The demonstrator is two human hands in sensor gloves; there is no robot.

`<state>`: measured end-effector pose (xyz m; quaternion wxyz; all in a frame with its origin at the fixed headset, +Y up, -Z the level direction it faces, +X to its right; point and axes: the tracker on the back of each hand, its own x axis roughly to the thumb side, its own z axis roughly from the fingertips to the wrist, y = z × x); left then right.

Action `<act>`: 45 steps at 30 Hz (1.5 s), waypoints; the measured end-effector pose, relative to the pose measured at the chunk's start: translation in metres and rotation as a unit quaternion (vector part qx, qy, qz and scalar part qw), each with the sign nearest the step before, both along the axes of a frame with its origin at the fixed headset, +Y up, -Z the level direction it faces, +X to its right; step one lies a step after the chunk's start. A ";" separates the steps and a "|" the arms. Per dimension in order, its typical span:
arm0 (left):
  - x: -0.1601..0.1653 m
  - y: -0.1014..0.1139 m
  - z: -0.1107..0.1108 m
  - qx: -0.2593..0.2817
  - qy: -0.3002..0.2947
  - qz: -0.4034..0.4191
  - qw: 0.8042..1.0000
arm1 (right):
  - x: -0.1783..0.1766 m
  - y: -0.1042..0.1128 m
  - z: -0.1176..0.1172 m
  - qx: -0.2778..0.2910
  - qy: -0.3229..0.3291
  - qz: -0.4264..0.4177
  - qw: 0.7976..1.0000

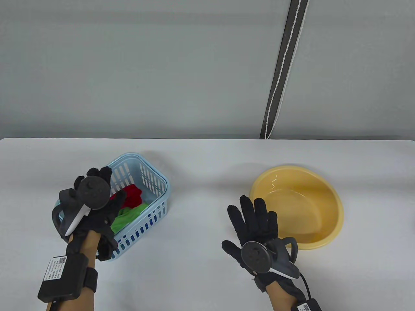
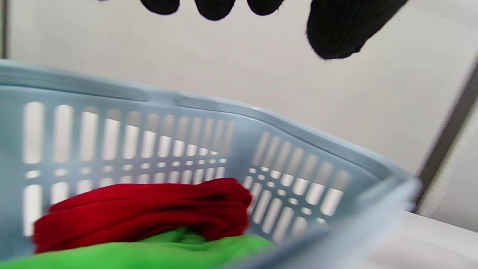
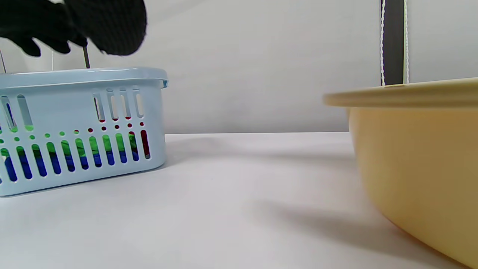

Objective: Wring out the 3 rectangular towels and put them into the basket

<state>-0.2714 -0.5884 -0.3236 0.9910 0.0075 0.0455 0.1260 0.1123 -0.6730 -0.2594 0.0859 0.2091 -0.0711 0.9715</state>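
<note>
A light blue slotted basket point(image 1: 162, 183) stands on the left of the table. Inside it lie a red towel point(image 1: 132, 194) and a green towel point(image 1: 128, 217); a blue towel point(image 3: 22, 168) shows through the slots under them in the right wrist view. My left hand point(image 1: 108, 186) hovers over the basket's near-left part with fingers spread and nothing in them; its fingertips point(image 2: 214, 9) hang above the red towel point(image 2: 149, 209). My right hand point(image 1: 251, 220) is flat and spread over the table, just left of the yellow basin point(image 1: 337, 207), holding nothing.
The yellow basin holds a little water and no cloth that I can see. A dark strap with a white cord point(image 1: 282, 74) hangs against the grey wall behind the table. Bare white tabletop point(image 1: 201, 201) lies between basket and basin.
</note>
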 end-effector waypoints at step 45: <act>0.152 -0.113 0.059 -0.014 -0.301 0.019 0.953 | -0.005 -0.015 -0.004 -0.039 0.013 0.036 0.999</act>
